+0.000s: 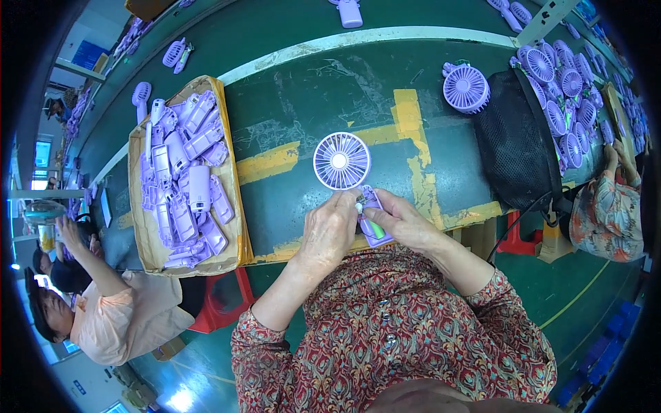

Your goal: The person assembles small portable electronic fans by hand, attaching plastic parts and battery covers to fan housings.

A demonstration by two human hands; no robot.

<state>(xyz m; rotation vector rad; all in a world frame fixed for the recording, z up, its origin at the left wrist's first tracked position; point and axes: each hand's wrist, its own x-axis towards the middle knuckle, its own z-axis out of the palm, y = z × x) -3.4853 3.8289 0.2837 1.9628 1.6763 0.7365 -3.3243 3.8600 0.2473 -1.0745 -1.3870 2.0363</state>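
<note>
I judged the fan head [342, 160] done, its five-o'clock handle [376, 238] uncovered, pinched by the right hand [407, 221], grip unclear for the left hand [329, 228].

On our green bench [275, 206], a rectangular cardboard box [237, 206] with purple plastic casings [200, 189] inside lies left of the round-headed purple plastic fan [342, 161] before us; a curved black mesh object [516, 144] sits right.

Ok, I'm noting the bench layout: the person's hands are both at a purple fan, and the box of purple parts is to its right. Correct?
Not quite: the head view shows the box to the left of the fan. The left hand and right hand are indeed both at it.
</note>
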